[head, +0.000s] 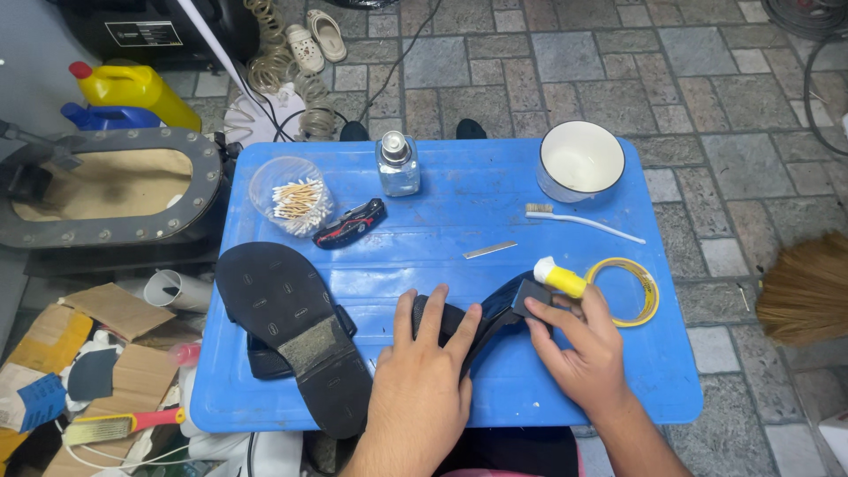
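My left hand (pixel 422 380) presses down flat on a black sandal (pixel 481 311) lying on the blue plastic table (pixel 477 203). At the raised end of that sandal, my right hand (pixel 579 349) holds a small dark block (pixel 533 294) against it, with a yellow glue tube with a white cap (pixel 558 277) right behind the fingers. A second black sandal (pixel 296 331) lies sole up on the table's left side, its heel hanging over the near edge.
On the table stand a clear cup of cotton swabs (pixel 289 194), a glass bottle (pixel 397 164), a white bowl (pixel 580 161), a toothbrush (pixel 583 222), a thin metal strip (pixel 490 250), a folding knife (pixel 351 224) and a yellow tape roll (pixel 629 290). A broom (pixel 806 287) lies right; clutter sits left.
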